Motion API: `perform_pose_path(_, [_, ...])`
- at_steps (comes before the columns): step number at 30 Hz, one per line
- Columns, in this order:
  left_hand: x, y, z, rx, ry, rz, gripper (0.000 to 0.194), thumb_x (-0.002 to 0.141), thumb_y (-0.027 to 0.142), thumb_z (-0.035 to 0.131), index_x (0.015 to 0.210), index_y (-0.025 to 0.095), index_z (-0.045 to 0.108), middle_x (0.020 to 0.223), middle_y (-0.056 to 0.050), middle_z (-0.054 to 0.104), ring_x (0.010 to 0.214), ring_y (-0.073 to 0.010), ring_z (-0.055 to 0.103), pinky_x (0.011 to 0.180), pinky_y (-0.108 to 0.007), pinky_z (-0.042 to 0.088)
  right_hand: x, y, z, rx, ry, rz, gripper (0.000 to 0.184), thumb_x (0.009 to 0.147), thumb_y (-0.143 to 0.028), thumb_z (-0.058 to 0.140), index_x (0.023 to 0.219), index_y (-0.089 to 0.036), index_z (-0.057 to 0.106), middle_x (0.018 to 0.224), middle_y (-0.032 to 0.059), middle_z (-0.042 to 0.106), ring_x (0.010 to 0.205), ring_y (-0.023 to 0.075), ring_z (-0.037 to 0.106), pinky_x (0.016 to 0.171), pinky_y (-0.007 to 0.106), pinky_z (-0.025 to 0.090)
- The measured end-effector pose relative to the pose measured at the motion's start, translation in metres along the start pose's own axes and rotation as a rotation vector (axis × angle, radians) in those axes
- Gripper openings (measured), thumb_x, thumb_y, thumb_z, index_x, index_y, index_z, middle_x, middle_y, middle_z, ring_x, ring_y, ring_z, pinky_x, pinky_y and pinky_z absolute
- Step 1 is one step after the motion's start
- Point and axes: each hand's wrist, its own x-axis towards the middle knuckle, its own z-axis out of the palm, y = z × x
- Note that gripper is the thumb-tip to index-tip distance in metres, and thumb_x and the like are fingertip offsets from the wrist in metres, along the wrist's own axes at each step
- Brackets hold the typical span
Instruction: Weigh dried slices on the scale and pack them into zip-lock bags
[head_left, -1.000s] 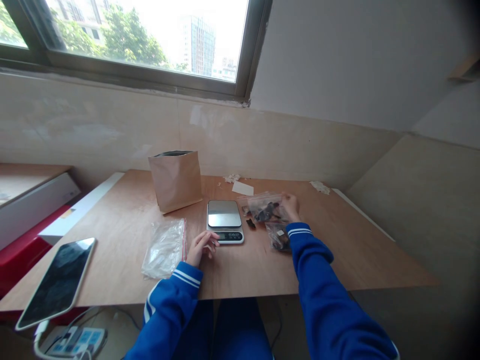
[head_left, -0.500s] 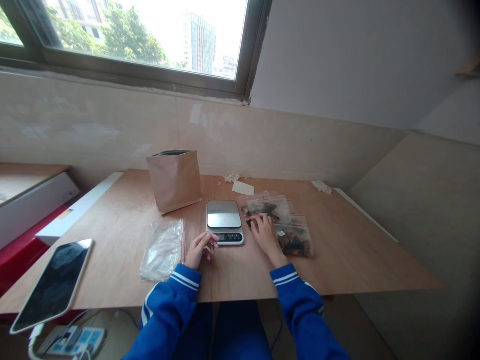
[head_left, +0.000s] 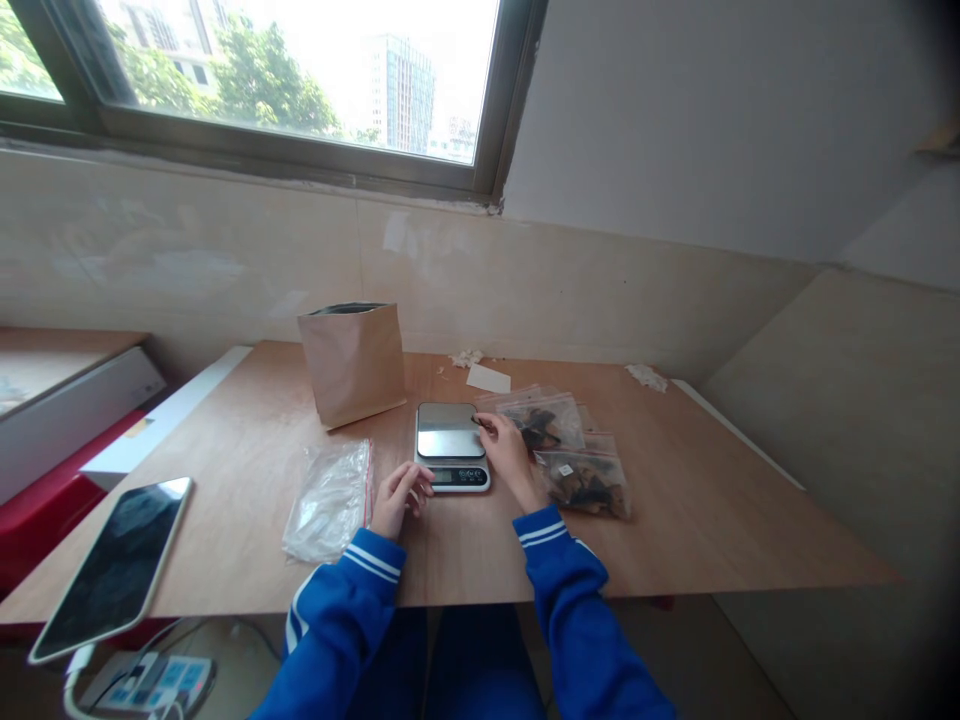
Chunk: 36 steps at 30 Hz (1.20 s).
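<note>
A digital kitchen scale [head_left: 451, 450] with a steel platform stands on the wooden table [head_left: 675, 520]. My right hand [head_left: 508, 457] reaches the platform's right edge, its fingertips pinching a small dark piece [head_left: 481, 423]. Just right of it lie two clear zip bags, one [head_left: 546, 421] behind the other [head_left: 584, 483], both holding dark dried pieces. My left hand [head_left: 400, 498] rests on the table beside the scale's front left corner, loosely curled and holding nothing.
An empty clear zip bag [head_left: 329, 502] lies left of the scale, and a brown paper bag [head_left: 354, 365] stands behind it. A tablet [head_left: 112, 570] sits at the table's near left edge. A white card [head_left: 488, 378] and tissue scraps [head_left: 646, 377] lie towards the back.
My right hand has come in from the bags to the scale's platform, and the dark piece lying on the table earlier no longer shows there. My left hand has stayed in place.
</note>
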Motion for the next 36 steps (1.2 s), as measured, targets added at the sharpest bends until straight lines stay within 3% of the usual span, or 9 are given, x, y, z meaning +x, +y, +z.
perform_pose_path(6, [-0.001,0.027,-0.005,0.343,0.194,0.325,0.031,0.087,0.046,0.052,0.092,0.019,0.068,0.084,-0.006,0.065,0.073,-0.0164,0.059,0.056,-0.023,0.045,0.0,-0.025,0.015,0.005,-0.041,-0.127,0.03,0.089,-0.017,0.048,0.113,-0.018,0.066,0.11,0.0097,0.067,0.106,0.0232,0.058,0.095,0.04,0.046])
perform_pose_path(12, [0.036,0.111,-0.038,0.872,0.657,0.81,0.03,0.091,0.028,0.046,0.113,0.021,0.065,0.11,-0.009,0.061,0.106,-0.0236,0.056,0.093,-0.039,0.044,-0.054,-0.036,-0.002,0.075,0.166,-0.131,0.032,0.093,-0.015,0.04,0.108,-0.022,0.066,0.101,0.0083,0.066,0.1,0.0224,0.06,0.091,0.04,0.047])
perform_pose_path(15, [0.068,0.149,-0.053,1.0,0.853,0.857,0.043,0.087,0.025,0.053,0.13,0.023,0.056,0.14,-0.013,0.044,0.129,-0.0297,0.041,0.109,-0.047,0.029,-0.079,-0.05,-0.01,0.103,0.172,-0.15,0.032,0.09,-0.009,0.041,0.098,-0.023,0.069,0.092,0.0061,0.064,0.092,0.021,0.06,0.084,0.037,0.049])
perform_pose_path(18, [0.098,0.168,-0.065,1.072,0.855,0.788,0.04,0.088,0.029,0.052,0.127,0.025,0.058,0.148,-0.011,0.037,0.139,-0.0349,0.027,0.111,-0.053,0.022,-0.096,-0.072,-0.012,0.154,0.184,-0.222,0.032,0.088,-0.005,0.042,0.087,-0.023,0.069,0.087,0.0055,0.062,0.085,0.0194,0.06,0.076,0.034,0.051])
perform_pose_path(23, [0.11,0.165,-0.078,1.111,0.791,0.69,0.026,0.091,0.033,0.047,0.104,0.021,0.067,0.124,-0.014,0.059,0.122,-0.0341,0.048,0.104,-0.054,0.027,-0.109,-0.111,-0.006,0.188,0.116,-0.397,0.029,0.087,-0.007,0.047,0.085,-0.024,0.069,0.082,0.0049,0.063,0.075,0.0186,0.06,0.065,0.032,0.052])
perform_pose_path(28, [0.057,0.137,-0.064,1.047,0.785,0.877,0.03,0.091,0.039,0.05,0.069,0.02,0.054,0.093,-0.008,0.067,0.093,-0.0222,0.062,0.095,-0.039,0.04,-0.106,-0.142,0.003,0.276,0.079,-0.445,0.038,0.087,-0.006,0.041,0.108,-0.026,0.066,0.097,0.0064,0.066,0.092,0.0197,0.063,0.079,0.035,0.056])
perform_pose_path(31, [0.013,0.112,-0.055,0.968,0.653,0.918,0.02,0.085,0.039,0.061,0.086,0.019,0.057,0.101,-0.007,0.068,0.092,-0.0191,0.065,0.08,-0.03,0.049,-0.096,-0.159,0.008,0.24,0.07,-0.444,0.049,0.089,-0.006,0.038,0.132,-0.026,0.053,0.119,0.0077,0.063,0.116,0.0212,0.058,0.098,0.041,0.052])
perform_pose_path(33, [-0.011,0.097,-0.054,0.977,0.615,0.89,0.031,0.082,0.038,0.066,0.106,0.019,0.058,0.104,-0.007,0.07,0.088,-0.0192,0.067,0.079,-0.03,0.05,-0.088,-0.167,0.011,0.177,0.053,-0.444,0.055,0.091,-0.007,0.037,0.143,-0.025,0.041,0.132,0.0079,0.058,0.129,0.0212,0.049,0.106,0.042,0.047])
perform_pose_path(36, [-0.032,0.084,-0.06,1.105,0.55,0.81,0.024,0.087,0.037,0.061,0.107,0.025,0.066,0.101,-0.004,0.073,0.087,-0.0201,0.069,0.071,-0.026,0.049,-0.077,-0.176,0.018,0.066,0.023,-0.465,0.057,0.094,-0.011,0.038,0.149,-0.018,0.03,0.143,0.0103,0.05,0.139,0.0225,0.038,0.113,0.044,0.041])
